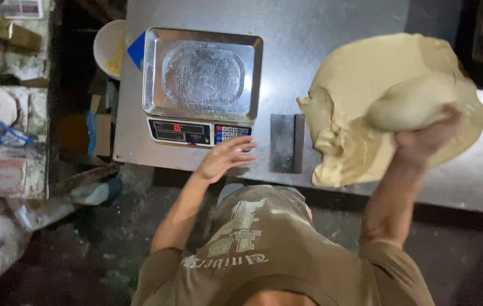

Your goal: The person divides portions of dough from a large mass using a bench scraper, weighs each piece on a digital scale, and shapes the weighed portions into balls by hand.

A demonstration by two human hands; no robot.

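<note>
Resting atop the right hand (425,141) fingers, a dough piece (414,102) lifts.

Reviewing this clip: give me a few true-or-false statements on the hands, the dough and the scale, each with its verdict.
1. The right hand holds a piece of dough raised above the big dough mass. True.
2. The left hand grips the bench scraper. False: it is open, by the scale's keypad; the scraper lies apart on the table.
3. Dough sits on the scale's tray. False: the tray holds none.
4. A pale bowl stands left of the scale. True.
</note>
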